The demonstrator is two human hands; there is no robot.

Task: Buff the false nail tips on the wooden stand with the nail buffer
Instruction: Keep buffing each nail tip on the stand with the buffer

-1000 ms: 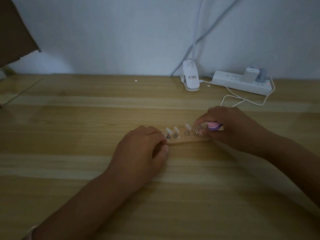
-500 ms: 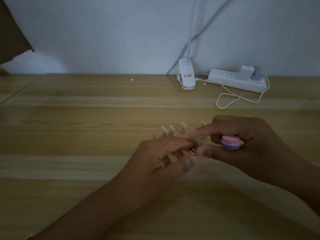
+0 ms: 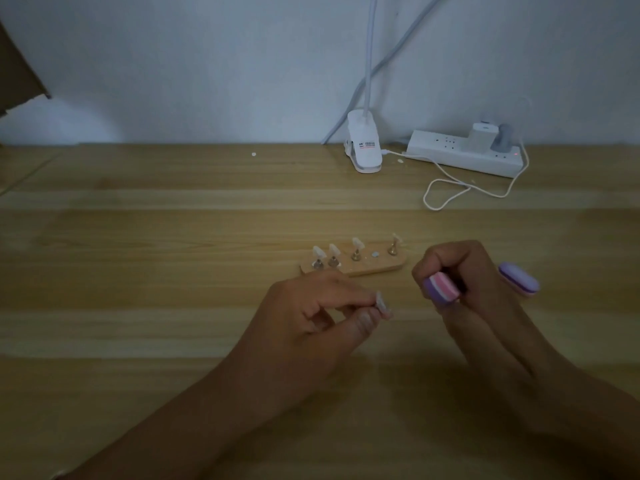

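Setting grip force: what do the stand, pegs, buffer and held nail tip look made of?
Stand: pale wood, matte, no sheen. Pegs: brassy metal, they glint. Buffer: likely foam, matte purple-pink-white layers. Nail tip pinched by left hand: milky plastic, probably; too dim for certainty.

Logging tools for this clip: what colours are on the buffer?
Purple, pink and white layers on the buffer in the right hand; head view.

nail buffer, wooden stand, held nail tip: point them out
nail buffer [image 3: 441,288]: head view, striped near end.
wooden stand [image 3: 379,266]: head view, bare top.
held nail tip [image 3: 381,302]: head view, its middle.
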